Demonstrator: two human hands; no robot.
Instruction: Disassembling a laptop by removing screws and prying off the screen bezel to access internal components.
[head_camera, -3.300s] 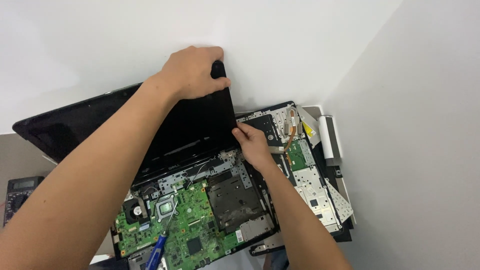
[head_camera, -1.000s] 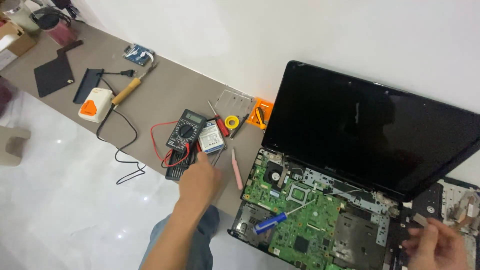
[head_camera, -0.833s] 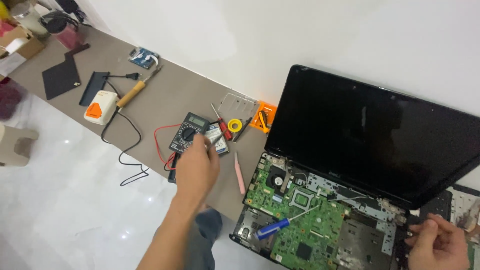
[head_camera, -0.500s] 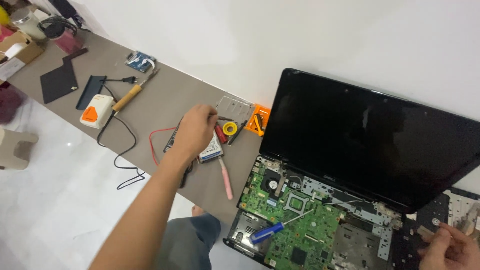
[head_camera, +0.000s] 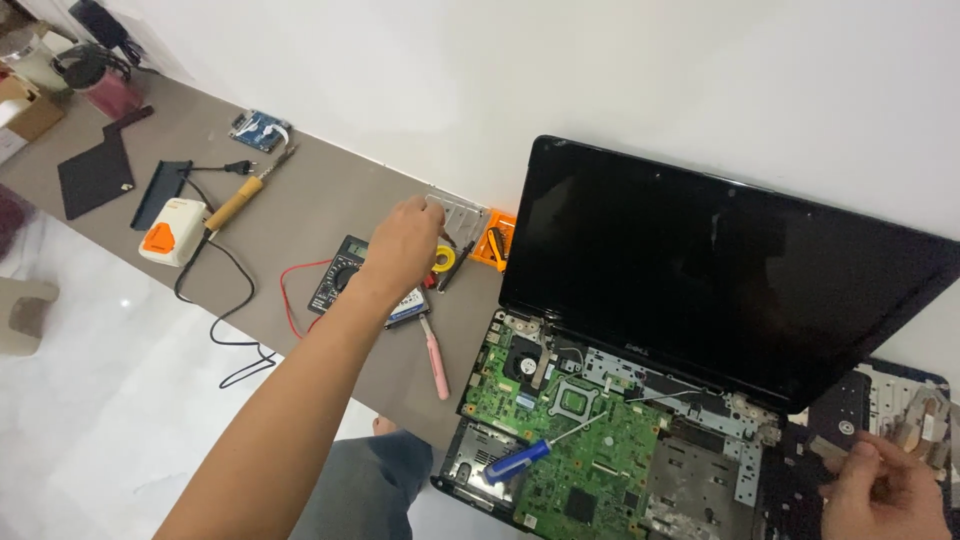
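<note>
Reaching left hand (head_camera: 405, 245), fingers curled, touches metal plate (head_camera: 460, 218).

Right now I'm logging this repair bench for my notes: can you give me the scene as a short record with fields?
left hand: reaching over the bench, above the multimeter, near the tape roll
right hand: at the lower right, fingers on a small part; grip unclear
laptop: open, screen dark, motherboard bare
screwdriver: blue handle, lying on the motherboard
bench: soldering iron, pink tool
</note>
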